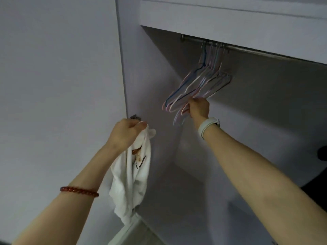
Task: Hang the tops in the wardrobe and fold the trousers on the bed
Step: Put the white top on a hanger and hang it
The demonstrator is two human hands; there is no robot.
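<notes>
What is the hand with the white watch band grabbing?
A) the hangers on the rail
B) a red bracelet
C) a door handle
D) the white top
A: the right hand is curled round the lower ends of the hangers hooked on the rail, while the left hand holds the white top.

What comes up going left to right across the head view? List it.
Bead bracelet → left hand gripping the white top → bunch of hangers → right hand gripping them → watch band.
</notes>
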